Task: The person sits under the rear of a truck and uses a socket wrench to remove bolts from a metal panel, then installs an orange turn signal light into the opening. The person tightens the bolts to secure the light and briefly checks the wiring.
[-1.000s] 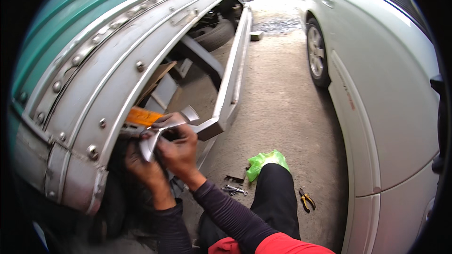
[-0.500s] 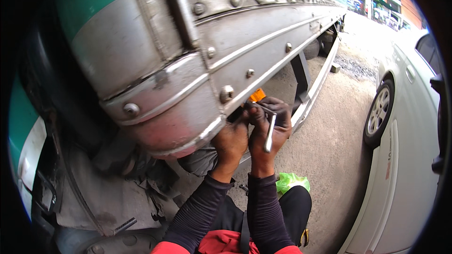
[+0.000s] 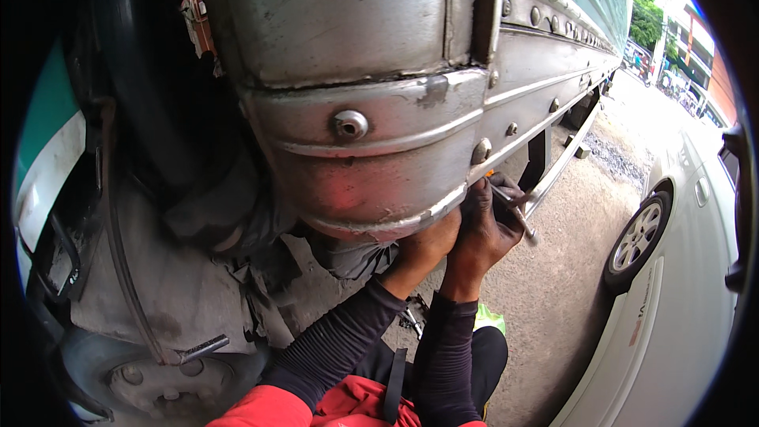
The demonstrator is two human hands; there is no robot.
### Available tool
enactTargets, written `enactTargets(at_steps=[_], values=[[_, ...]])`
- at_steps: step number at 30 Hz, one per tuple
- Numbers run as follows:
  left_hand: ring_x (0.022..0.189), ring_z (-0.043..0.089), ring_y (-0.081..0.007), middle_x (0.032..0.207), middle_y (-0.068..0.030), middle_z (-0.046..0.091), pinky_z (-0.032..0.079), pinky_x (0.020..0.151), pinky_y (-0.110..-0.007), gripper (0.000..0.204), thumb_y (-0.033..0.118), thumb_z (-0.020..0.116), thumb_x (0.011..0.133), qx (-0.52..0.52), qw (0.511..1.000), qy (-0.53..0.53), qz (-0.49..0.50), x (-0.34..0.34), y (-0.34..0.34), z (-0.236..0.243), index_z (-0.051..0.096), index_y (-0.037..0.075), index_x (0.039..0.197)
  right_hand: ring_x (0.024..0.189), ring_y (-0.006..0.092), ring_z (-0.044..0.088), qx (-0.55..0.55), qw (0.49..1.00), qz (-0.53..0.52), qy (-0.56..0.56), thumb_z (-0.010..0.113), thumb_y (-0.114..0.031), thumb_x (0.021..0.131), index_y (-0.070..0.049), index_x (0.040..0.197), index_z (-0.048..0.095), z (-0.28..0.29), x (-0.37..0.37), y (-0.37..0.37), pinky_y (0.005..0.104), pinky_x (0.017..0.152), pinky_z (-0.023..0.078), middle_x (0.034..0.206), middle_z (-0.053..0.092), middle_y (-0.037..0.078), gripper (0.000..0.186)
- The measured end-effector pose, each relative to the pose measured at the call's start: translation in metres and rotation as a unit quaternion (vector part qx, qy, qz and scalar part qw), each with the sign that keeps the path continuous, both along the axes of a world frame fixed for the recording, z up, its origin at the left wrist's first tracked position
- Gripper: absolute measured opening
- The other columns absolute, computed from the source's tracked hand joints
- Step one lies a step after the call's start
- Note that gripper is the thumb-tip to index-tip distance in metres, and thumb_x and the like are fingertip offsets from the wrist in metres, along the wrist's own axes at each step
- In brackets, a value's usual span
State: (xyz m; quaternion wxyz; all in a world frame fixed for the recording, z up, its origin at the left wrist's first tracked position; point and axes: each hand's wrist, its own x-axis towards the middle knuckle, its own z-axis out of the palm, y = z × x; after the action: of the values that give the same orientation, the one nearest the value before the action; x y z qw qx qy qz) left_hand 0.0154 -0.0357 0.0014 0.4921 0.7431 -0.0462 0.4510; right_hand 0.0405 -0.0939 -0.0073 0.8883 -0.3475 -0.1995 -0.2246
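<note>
My right hand is closed around a slim silver metal hand tool below the lower edge of the truck's side panel. The tool's end sticks out past my fingers; its working end is hidden, so its exact kind does not show. Close beside it, my left hand reaches up under the rounded metal corner of the truck body, which covers its fingers. A sliver of an orange piece shows just above my right fingertips.
A white car stands on the right. Beneath the truck side runs a long metal rail. At lower left are a wheel, a dark flap and a bent rod. Some metal tools and a green plastic bag lie near my legs.
My view has swung left, so the rounded corner fills more of it. My left fingers have gone out of sight behind the edge. The tool in my right hand has tilted outward.
</note>
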Motion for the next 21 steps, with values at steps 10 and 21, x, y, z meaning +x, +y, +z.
enactTargets(at_steps=[10, 21], values=[[0.103, 0.07, -0.014, 0.112, -0.0103, 0.074, 0.055, 0.091, -0.029, 0.033, 0.007, 0.069, 0.099, 0.015, 0.998, 0.02, 0.054, 0.015, 0.003, -0.024, 0.061, -0.003, 0.129, 0.102, 0.0214, 0.066, 0.004, 0.994, 0.101, -0.038, 0.068, -0.006, 0.099, 0.009, 0.117, 0.069, 0.001, -0.007, -0.013, 0.0323, 0.088, 0.057, 0.113, 0.063, 0.01, 0.023], [0.111, 0.067, -0.0158, 0.122, -0.013, 0.071, 0.053, 0.095, -0.031, 0.038, 0.011, 0.07, 0.098, 0.01, 0.998, -0.018, 0.065, 0.004, 0.0, -0.008, 0.061, -0.004, 0.131, 0.092, 0.0127, 0.06, -0.014, 0.999, -0.021, -0.034, 0.079, -0.012, 0.092, 0.002, 0.108, 0.069, 0.006, 0.006, 0.001, 0.0268, 0.078, 0.051, 0.107, 0.058, 0.004, 0.023]])
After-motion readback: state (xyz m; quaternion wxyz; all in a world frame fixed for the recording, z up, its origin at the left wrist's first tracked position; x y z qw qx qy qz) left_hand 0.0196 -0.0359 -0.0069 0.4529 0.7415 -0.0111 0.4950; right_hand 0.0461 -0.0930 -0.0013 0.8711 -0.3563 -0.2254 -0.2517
